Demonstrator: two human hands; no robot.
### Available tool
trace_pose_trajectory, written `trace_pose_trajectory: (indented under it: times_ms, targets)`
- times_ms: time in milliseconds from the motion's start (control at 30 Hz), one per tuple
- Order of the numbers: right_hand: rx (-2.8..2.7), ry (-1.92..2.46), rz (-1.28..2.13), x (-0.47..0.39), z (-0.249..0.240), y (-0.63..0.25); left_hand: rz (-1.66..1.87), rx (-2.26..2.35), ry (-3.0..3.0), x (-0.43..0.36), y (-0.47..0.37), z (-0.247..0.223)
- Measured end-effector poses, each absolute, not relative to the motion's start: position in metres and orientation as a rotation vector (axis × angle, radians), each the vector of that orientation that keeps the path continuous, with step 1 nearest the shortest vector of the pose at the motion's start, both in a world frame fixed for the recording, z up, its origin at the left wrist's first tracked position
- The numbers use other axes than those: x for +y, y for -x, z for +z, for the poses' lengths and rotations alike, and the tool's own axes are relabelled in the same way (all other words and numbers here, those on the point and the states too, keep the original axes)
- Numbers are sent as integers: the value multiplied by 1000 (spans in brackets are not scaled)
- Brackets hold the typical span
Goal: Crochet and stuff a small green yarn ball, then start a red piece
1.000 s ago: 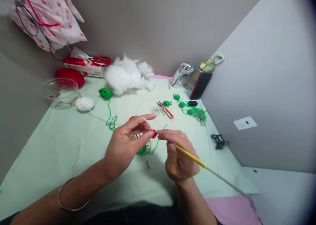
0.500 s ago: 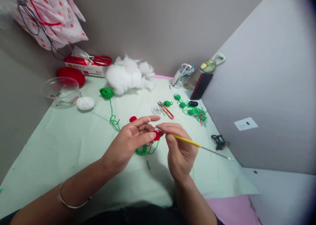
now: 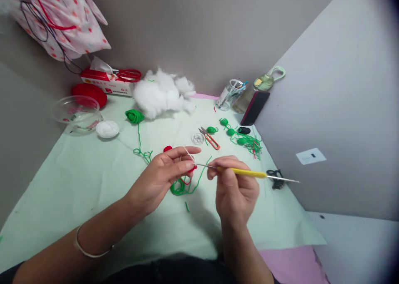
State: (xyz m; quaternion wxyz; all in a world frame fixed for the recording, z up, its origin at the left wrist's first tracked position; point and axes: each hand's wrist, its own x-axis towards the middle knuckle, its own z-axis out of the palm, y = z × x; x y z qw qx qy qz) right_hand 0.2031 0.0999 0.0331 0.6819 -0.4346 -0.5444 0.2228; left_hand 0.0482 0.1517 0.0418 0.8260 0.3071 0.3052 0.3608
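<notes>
My left hand (image 3: 166, 171) pinches a small red crochet piece (image 3: 193, 168), mostly covered by the thumb and fingers. A strand of white yarn (image 3: 188, 154) runs over its raised index finger. In my right hand (image 3: 236, 188) is a crochet hook (image 3: 246, 173) with a yellow grip, held like a pen. Its thin metal shaft points left and meets the work at my left fingertips; the tip itself is hidden. Beneath the left hand lies a loose coil of green yarn (image 3: 177, 187). A small red ball (image 3: 167, 149) shows just behind the left fingers.
Orange thread snips (image 3: 212, 139), a small clear dish (image 3: 197, 139) and green crocheted pieces (image 3: 230, 132) lie beyond my hands. White stuffing (image 3: 162, 95), a white yarn ball (image 3: 107, 129) and a green yarn ball (image 3: 134, 116) sit farther left. A phone (image 3: 254, 108) leans at the right.
My right hand has moved right and slightly down, drawing the hook away so more of its shaft shows. My left fingers now cover more of the red piece.
</notes>
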Motion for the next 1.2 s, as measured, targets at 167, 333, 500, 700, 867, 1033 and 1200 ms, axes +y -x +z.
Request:
trace_pose_trajectory:
  times_ms: [167,333,500,700,867,1033,1200]
  targets:
    - [-1213,987,612,104,27,-202,810,636,-803,146,-49,41]
    - [-1023,886,862,106,27,-206,807,657,-877,146,-46,41]
    - [-996,817,923,105,32,-208,797,664,-943,147,-45,42]
    - [-1215,980,572,94,33,-206,853,676,-979,147,-45,42]
    - [-1491,997,261,91,29,-205,924,719,-1033,145,-45,41]
    - [-1697,1055,-171,91,16,-200,962,705,-925,139,-51,42]
    - [-1621,1126,-160,91,16,-197,730,612,-598,142,-52,42]
